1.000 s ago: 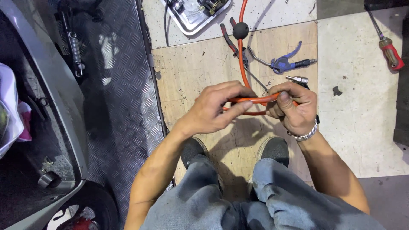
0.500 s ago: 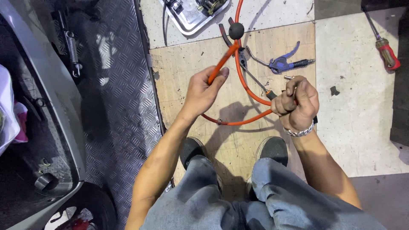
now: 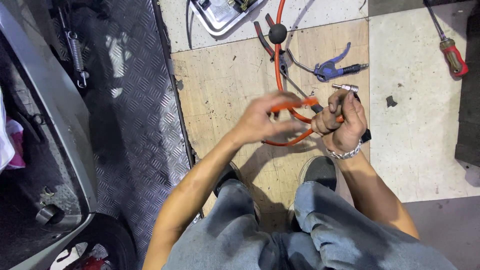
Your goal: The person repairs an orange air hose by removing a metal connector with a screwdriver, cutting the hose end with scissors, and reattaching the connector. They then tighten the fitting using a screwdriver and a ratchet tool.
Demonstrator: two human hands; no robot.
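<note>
An orange hose (image 3: 278, 70) runs from the top of the view down over a wooden floor panel (image 3: 220, 95) and loops between my hands. My left hand (image 3: 260, 120), blurred by motion, grips a stretch of the hose just left of my right hand. My right hand (image 3: 342, 122), with a metal bracelet on the wrist, is closed around the coiled end of the hose, whose metal fitting (image 3: 346, 88) sticks out above the fist. A black ball (image 3: 277, 33) sits on the hose farther up.
A blue-handled tool (image 3: 330, 67) and pliers with red handles (image 3: 265, 40) lie on the panel. A red-handled screwdriver (image 3: 452, 52) lies at right, a metal tray (image 3: 220, 15) at top. Diamond-plate floor (image 3: 130, 125) and a grey vehicle body (image 3: 45, 110) are at left.
My left hand slid down the hose from up near the black ball to just beside my right hand, bringing another loop with it. My right hand stayed closed on the coil.
</note>
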